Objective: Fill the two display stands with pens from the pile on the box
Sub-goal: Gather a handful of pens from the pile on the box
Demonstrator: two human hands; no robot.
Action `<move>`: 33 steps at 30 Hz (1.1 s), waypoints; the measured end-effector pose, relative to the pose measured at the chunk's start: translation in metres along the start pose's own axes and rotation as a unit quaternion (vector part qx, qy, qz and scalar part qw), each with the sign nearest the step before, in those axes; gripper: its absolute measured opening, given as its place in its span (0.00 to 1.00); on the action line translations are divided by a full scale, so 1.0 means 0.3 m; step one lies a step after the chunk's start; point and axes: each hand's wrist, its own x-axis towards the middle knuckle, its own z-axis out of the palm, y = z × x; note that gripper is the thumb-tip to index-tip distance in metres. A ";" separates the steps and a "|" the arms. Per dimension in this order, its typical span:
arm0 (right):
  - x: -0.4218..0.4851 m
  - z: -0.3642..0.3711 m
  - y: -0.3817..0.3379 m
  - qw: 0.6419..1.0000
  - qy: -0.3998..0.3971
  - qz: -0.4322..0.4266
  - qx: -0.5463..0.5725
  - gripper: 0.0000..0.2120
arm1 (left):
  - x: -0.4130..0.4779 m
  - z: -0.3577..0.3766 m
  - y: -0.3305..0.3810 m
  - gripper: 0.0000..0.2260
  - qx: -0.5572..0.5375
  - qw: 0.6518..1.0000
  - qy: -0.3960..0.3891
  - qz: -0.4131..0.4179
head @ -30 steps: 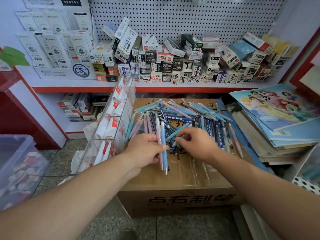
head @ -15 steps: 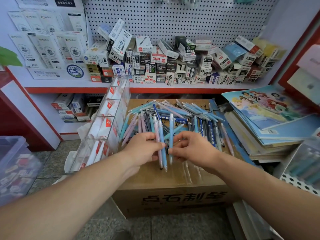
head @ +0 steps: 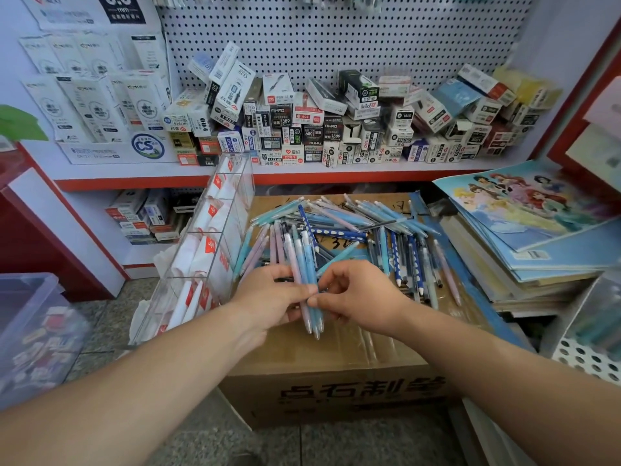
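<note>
Left hand (head: 268,299) grips a pen bundle (head: 306,264); right hand (head: 361,297) pinches it, over the box (head: 336,391). Pile (head: 356,223) behind, stand (head: 218,237) left, books (head: 537,257) right.

The person shows two bare arms. The left forearm (head: 134,381) is smooth, broad near the lower edge of the view and narrower toward the wrist. The right forearm (head: 487,364) has the same tapering shape. The left hand (head: 268,297) and the right hand (head: 359,297) are bare as well. The nails that can be seen look short.
</note>
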 end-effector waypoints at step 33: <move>0.072 -0.044 0.089 0.990 0.079 0.072 -0.091 0.07 | 0.026 -0.017 -0.003 0.12 0.062 0.997 0.052 0.019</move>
